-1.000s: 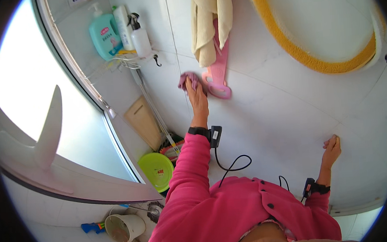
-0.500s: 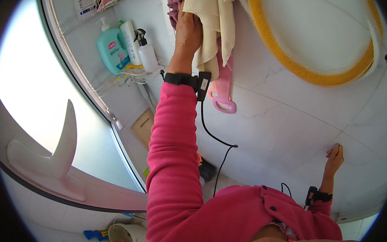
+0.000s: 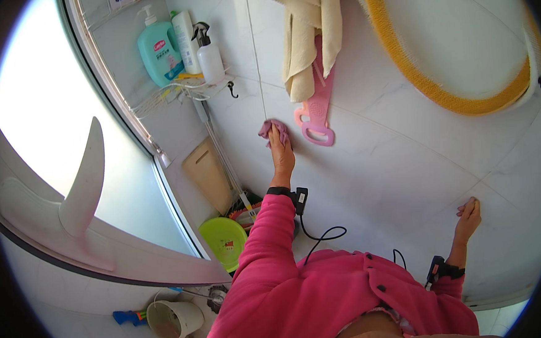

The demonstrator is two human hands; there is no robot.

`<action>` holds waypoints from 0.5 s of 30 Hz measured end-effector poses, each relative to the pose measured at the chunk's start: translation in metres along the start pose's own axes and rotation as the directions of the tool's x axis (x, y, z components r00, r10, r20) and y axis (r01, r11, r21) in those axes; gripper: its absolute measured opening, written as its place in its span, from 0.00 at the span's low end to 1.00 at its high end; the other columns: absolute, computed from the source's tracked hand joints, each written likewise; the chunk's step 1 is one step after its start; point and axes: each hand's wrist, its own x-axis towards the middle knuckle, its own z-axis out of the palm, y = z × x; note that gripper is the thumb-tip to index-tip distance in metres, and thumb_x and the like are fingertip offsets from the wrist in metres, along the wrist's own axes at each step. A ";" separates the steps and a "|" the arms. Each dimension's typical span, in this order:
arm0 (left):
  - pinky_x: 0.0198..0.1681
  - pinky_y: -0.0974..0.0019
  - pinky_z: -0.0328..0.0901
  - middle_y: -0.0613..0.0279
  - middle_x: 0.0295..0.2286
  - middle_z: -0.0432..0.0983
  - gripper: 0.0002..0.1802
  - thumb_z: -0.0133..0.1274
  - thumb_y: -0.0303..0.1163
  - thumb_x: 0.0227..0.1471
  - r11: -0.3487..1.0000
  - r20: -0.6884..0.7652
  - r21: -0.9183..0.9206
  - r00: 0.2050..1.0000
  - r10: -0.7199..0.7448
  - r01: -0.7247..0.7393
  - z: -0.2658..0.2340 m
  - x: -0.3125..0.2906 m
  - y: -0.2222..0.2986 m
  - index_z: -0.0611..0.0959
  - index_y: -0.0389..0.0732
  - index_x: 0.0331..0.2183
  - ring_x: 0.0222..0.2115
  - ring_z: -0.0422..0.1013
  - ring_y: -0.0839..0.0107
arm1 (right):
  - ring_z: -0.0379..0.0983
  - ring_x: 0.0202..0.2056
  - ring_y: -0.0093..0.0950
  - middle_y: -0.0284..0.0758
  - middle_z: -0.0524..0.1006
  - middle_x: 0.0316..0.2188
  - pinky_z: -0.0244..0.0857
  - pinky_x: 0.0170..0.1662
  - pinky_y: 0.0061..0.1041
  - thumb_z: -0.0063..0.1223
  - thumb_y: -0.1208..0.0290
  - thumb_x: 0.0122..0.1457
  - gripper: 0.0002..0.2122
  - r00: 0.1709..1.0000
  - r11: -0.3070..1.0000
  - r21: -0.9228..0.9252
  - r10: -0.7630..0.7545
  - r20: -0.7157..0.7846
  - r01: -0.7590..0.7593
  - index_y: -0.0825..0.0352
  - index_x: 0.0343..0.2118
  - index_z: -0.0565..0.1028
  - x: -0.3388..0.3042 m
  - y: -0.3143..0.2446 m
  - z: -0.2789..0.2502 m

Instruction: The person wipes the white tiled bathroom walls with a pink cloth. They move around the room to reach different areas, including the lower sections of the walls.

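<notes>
My left hand [image 3: 281, 156] is closed on a crumpled purple cloth [image 3: 272, 130] and presses it against the white marbled wall tiles [image 3: 379, 181]. Just right of that hand, a pink and lilac scrubbing strap [image 3: 320, 119] with loop handles hangs on the wall. Cream towels [image 3: 306, 37] hang over its upper part. Lower at the right, my right hand [image 3: 468, 219] is held close by the wall, its fingers curled in, with nothing seen in them.
A wire corner shelf [image 3: 161, 98] at upper left carries a teal pump bottle [image 3: 159, 52], a white bottle and a spray bottle [image 3: 210, 61]. A yellow-edged ring [image 3: 430, 91] is at upper right. Below are a beige board [image 3: 208, 176], a green basin [image 3: 224, 240] and a bucket [image 3: 190, 317].
My left hand has come down with the purple cloth from beside the cream towels to a lower spot on the wall. The right hand has hardly moved.
</notes>
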 end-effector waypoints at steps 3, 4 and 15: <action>0.57 0.62 0.55 0.51 0.53 0.59 0.37 0.42 0.20 0.55 0.903 0.117 -0.148 0.914 -0.388 0.403 0.010 -0.042 -0.044 0.49 0.39 0.64 0.54 0.58 0.56 | 0.66 0.18 0.21 0.33 0.72 0.17 0.62 0.24 0.21 0.40 0.64 0.67 0.14 0.999 0.998 0.044 0.036 -0.002 -0.036 0.71 0.31 0.72 -0.001 0.001 0.001; 0.59 0.62 0.52 0.49 0.55 0.56 0.37 0.42 0.21 0.55 0.890 0.139 -0.204 0.912 -0.386 0.408 0.016 -0.053 -0.051 0.48 0.38 0.64 0.57 0.55 0.56 | 0.66 0.18 0.22 0.34 0.72 0.18 0.63 0.24 0.22 0.40 0.64 0.67 0.15 0.999 0.999 0.021 0.041 -0.009 -0.040 0.71 0.31 0.72 -0.001 0.001 0.002; 0.64 0.59 0.40 0.45 0.59 0.48 0.40 0.46 0.22 0.53 0.907 0.130 -0.277 0.948 -0.291 0.316 0.049 -0.093 0.036 0.47 0.33 0.63 0.62 0.44 0.51 | 0.68 0.21 0.25 0.35 0.73 0.21 0.65 0.28 0.24 0.37 0.62 0.67 0.16 1.000 0.999 -0.039 0.003 0.019 -0.003 0.71 0.31 0.70 -0.002 0.002 0.006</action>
